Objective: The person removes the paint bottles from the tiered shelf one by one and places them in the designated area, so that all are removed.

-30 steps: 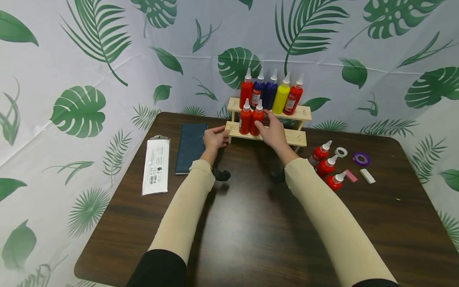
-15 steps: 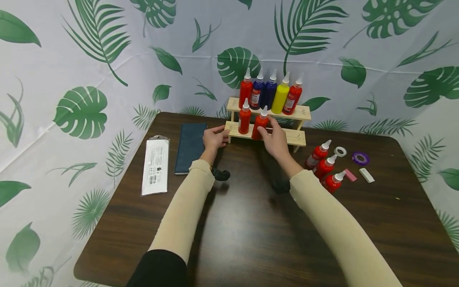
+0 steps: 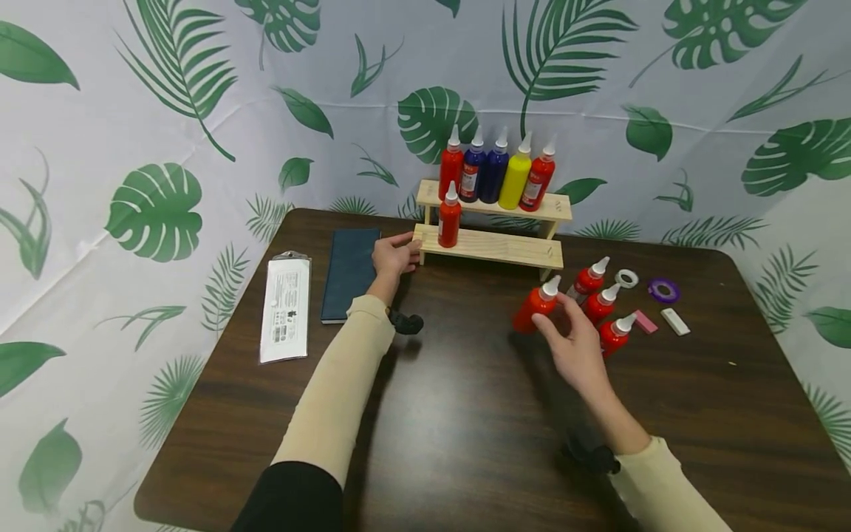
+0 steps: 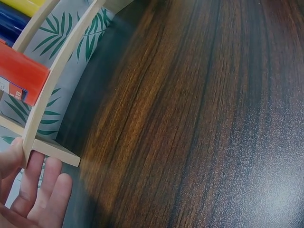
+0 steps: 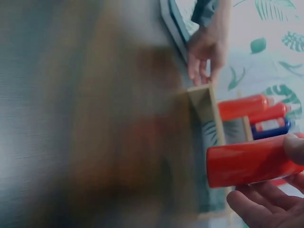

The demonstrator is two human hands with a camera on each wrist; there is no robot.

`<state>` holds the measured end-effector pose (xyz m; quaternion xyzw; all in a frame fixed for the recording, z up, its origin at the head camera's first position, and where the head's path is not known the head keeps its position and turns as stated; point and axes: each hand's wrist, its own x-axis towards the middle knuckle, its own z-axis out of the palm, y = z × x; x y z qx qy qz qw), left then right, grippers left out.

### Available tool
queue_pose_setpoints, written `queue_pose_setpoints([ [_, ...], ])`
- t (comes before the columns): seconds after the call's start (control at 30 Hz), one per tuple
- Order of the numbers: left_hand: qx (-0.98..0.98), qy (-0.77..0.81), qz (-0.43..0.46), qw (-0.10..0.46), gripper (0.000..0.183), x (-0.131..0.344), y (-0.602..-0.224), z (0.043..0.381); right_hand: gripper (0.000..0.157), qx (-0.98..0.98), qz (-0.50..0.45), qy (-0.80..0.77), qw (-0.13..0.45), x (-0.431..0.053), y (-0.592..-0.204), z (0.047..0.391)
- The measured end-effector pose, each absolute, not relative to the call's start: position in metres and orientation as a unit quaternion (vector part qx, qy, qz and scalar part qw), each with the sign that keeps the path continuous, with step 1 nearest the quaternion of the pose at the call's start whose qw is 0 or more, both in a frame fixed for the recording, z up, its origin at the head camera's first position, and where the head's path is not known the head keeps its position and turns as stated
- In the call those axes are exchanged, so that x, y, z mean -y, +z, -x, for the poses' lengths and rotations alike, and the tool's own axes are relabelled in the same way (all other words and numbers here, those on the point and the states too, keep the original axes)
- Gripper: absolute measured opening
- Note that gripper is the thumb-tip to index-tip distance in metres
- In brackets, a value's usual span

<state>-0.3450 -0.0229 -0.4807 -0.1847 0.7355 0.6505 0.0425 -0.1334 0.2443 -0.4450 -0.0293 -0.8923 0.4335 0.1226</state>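
- Bottle work at a wooden stand (image 3: 505,246): I'd judge the step in hand to be shifting one red bottle (image 3: 534,310) over to the trio of red bottles (image 3: 597,307) on the right of the table (image 3: 452,414).
- The right hand (image 3: 575,347) grips that red bottle by its upper part, thumb against fingers. It sits tilted, in front of the stand's right end and just beside the trio, its base apparently off the tabletop.
- The left hand (image 3: 394,257) pinches the left end of the lower shelf, probably to steady it.
- To my eye, the next move calls for straightening the bottle and lowering it next to the trio without a nudge; a knock could topple a neighbour.
- One lone bottle (image 3: 449,224), also red, stands on the lower shelf, perhaps a later turn. Five more line the upper shelf.
- As for writing, a blue bottle (image 3: 470,177) up there wears a red-and-white label, too small to read.
- From the left wrist, the lone bottle shows a label corner (image 4: 12,90) in white, orange and blue, with no brand I can make out.
- The flat package (image 3: 286,310) carries black print and a small dark figure, illegible from here.
- The held bottle's visible side looks plain.
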Motion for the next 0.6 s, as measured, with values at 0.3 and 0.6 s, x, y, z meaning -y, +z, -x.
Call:
queue_pose_setpoints([
  [0.3,-0.736,0.651,0.179,0.046,0.028,0.022,-0.483,0.347,0.052,0.887,0.128,0.424,0.132,-0.275,-0.466,0.053],
  [0.6,-0.732,0.653,0.189,0.048,0.028,0.023,-0.482,0.348,0.049,0.875,0.202,0.4,0.184,-0.302,-0.473,0.035],
])
